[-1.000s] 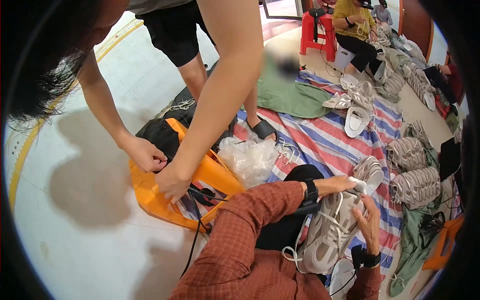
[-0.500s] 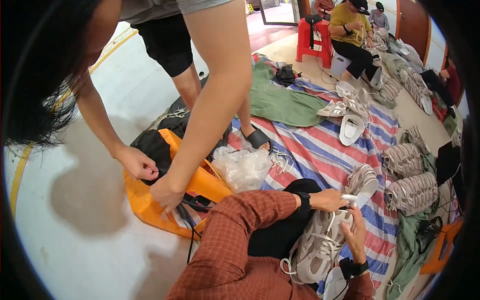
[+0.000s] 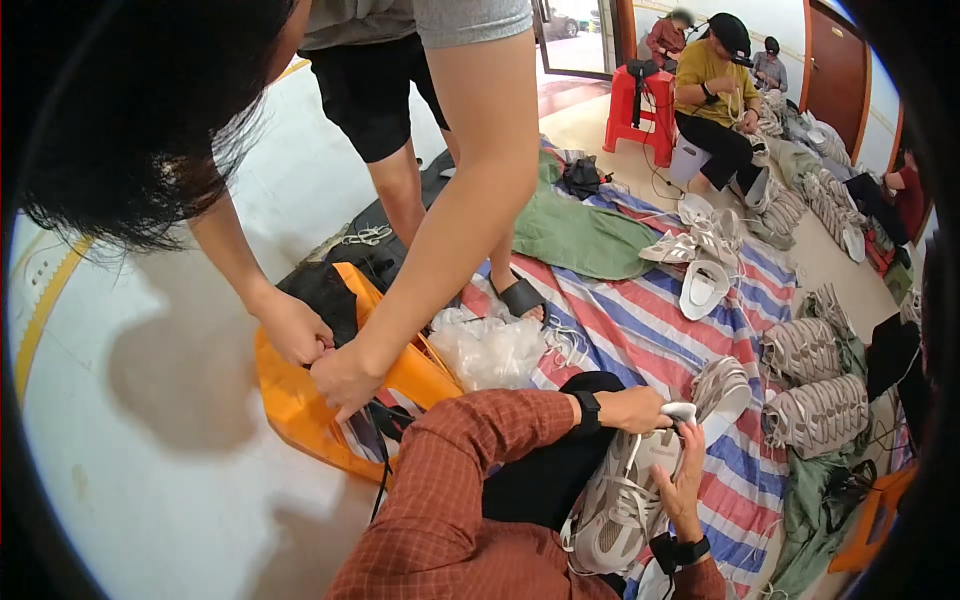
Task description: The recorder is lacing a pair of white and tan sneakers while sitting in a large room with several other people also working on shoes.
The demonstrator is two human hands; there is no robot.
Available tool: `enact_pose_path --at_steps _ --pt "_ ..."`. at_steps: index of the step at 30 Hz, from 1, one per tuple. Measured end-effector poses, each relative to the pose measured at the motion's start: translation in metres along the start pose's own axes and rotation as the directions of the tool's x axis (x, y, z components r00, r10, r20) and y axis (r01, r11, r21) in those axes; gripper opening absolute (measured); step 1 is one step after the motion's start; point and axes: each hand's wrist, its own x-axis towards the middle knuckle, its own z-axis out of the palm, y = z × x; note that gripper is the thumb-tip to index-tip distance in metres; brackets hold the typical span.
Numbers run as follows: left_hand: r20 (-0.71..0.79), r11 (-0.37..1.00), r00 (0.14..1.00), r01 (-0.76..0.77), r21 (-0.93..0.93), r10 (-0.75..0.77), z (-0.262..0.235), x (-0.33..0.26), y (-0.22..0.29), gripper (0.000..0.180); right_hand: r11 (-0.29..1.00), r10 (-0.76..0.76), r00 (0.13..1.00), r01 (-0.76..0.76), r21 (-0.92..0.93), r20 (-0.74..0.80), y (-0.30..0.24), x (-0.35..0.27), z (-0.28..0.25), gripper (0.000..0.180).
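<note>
Sneaker of beige mesh, white-laced (image 3: 608,515), was rested against black-trousered lap (image 3: 535,490), presumably for steadiness; white curved flap (image 3: 680,411) was clamped by left hand (image 3: 632,410); shoe was cupped by right hand (image 3: 682,485), grip apart.

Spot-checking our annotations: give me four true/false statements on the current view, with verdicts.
1. The right hand touches the beige shoe. True.
2. The left hand is at the shoe's toe. False: it is at the opposite end, by a white piece.
3. The mat is striped red, white and blue. True.
4. The nearest co-worker's hands are at the red stool. False: they are at the orange plastic object.
</note>
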Motion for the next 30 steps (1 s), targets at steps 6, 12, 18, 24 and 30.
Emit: enact_pose_path --at_steps 6,12,18,24,30 --pt "-0.084 0.998 0.995 -0.057 0.014 0.058 0.006 0.004 -0.009 0.047 0.996 0.055 0.998 -0.054 0.073 -0.015 0.003 -0.006 0.002 0.064" --pt "-0.093 0.996 0.992 -0.088 -0.012 0.086 0.01 0.006 -0.014 0.052 0.994 0.077 0.996 -0.073 0.081 -0.043 0.0 -0.006 0.001 0.064" --pt "-0.053 0.996 0.998 -0.044 -0.08 0.039 0.014 0.004 -0.016 0.054 0.997 0.036 0.999 -0.036 -0.066 -0.005 -0.005 -0.009 -0.004 0.066" --pt "-0.028 0.996 1.0 0.004 0.085 -0.002 0.008 0.007 -0.02 0.056 0.999 0.047 0.999 -0.047 0.005 -0.013 -0.002 0.001 0.001 0.065" --pt "0.049 0.994 0.998 -0.029 -0.108 0.034 0.002 0.005 -0.028 0.041 0.99 0.047 0.999 -0.051 0.13 0.027 0.007 -0.003 -0.013 0.07"
